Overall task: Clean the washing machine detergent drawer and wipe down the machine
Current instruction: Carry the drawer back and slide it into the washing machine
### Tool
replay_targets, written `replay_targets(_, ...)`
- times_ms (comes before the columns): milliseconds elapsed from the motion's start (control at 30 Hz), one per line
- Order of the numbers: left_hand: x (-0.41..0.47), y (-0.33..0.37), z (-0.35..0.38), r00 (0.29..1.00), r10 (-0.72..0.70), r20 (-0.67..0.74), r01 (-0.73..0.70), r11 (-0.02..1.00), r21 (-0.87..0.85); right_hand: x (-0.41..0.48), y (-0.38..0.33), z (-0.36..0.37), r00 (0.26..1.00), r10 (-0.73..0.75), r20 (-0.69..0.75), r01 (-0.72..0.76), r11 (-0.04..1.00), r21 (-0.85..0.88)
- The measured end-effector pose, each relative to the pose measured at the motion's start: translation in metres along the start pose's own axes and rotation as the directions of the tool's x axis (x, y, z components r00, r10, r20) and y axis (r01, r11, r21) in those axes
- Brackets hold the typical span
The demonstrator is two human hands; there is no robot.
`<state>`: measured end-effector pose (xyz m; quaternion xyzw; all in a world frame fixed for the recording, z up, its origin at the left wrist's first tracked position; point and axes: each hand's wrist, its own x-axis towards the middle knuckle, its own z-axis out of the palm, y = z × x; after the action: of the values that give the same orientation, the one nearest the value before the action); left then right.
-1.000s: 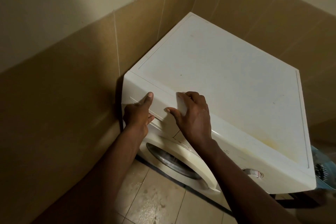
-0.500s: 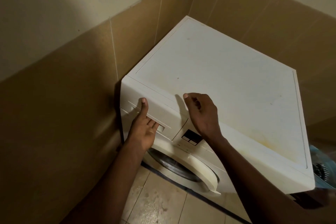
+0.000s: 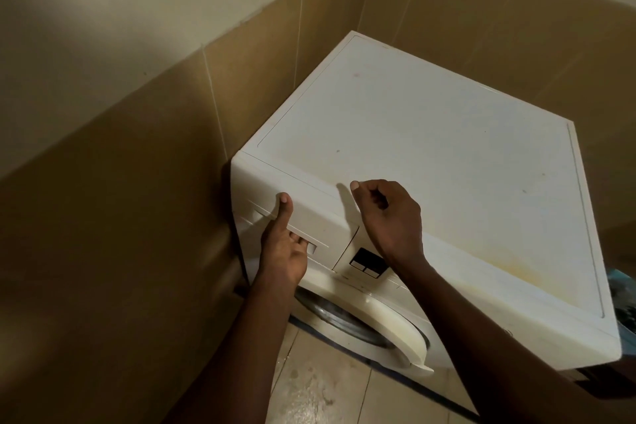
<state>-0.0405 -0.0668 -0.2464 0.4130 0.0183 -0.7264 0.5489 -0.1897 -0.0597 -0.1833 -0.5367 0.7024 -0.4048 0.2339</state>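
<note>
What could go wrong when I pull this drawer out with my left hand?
1. The left hand grips the detergent drawer by its recess while the right hand is curled, not flat on the washing machine; a stuck drawer may jerk out.
2. The floor below looks wet, so footing could slip during the pull.

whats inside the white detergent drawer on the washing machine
Only fingers of the left hand show, hooked into the handle slot of the white plastic detergent drawer. The drawer looks closed, so its compartments are hidden.
</note>
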Motion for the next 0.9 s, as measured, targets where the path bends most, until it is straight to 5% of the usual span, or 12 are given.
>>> replay_targets(900, -0.066, 0.01, -0.07, 1.0, 0.023, -0.005, -0.023, 0.998, -0.052, -0.002, -0.003, -0.001, 0.999, -0.038, -0.012, 0.038, 0.999, -0.024)
